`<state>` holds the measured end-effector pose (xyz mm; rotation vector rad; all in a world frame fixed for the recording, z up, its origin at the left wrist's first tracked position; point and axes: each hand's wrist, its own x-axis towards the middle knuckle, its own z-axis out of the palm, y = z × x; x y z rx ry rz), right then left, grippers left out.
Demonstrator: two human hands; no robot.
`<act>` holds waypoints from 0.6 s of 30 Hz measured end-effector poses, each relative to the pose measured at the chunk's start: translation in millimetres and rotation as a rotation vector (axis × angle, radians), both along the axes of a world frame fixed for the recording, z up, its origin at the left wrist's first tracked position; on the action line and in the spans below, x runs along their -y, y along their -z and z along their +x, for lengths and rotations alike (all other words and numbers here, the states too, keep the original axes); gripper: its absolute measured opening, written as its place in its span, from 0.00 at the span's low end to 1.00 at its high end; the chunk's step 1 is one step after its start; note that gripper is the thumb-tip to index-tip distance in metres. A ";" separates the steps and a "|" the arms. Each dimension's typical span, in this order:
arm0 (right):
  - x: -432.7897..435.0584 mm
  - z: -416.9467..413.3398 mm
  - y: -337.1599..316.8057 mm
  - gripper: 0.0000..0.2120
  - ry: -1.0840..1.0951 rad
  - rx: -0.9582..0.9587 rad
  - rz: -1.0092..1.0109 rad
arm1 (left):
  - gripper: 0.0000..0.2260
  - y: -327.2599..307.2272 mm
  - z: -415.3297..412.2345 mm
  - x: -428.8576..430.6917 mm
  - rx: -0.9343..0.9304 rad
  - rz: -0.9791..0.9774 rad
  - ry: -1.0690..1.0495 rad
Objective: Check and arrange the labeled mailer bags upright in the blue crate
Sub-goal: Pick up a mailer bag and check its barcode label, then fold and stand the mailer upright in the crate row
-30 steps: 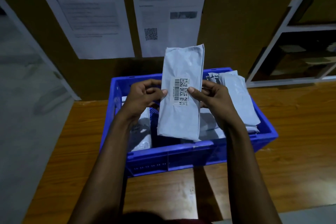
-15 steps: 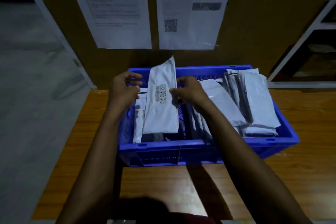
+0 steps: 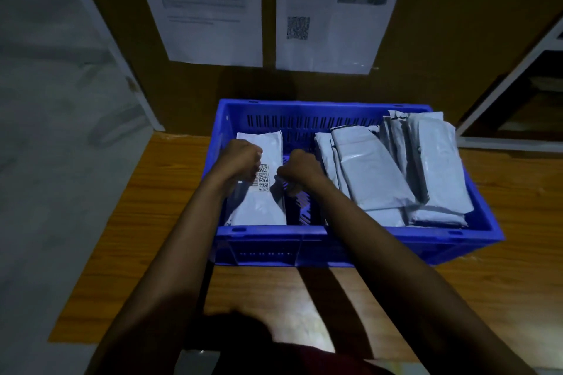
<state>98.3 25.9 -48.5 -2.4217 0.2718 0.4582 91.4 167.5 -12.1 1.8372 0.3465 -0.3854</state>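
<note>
Fingers of your left hand and right hand pinch the grey plastic mailer bag. That steadies it upright in the blue plastic crate.

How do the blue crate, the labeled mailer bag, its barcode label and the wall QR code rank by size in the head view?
1. blue crate
2. labeled mailer bag
3. barcode label and QR code: alike, and the code is farther, so unranked.

Left hand and right hand on labeled mailer bag, left end of blue crate
</note>
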 end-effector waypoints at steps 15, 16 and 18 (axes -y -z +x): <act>-7.2 7.9 14.2 0.22 -0.131 -0.014 -0.071 | 0.09 2.4 2.3 2.3 -0.035 0.058 -0.001; -6.6 9.0 15.1 0.25 -0.112 -0.007 -0.048 | 0.11 0.6 1.0 2.5 -0.024 0.023 -0.018; -7.7 8.9 15.9 0.27 -0.102 0.014 -0.028 | 0.09 -1.4 -1.0 4.5 -0.018 -0.042 -0.039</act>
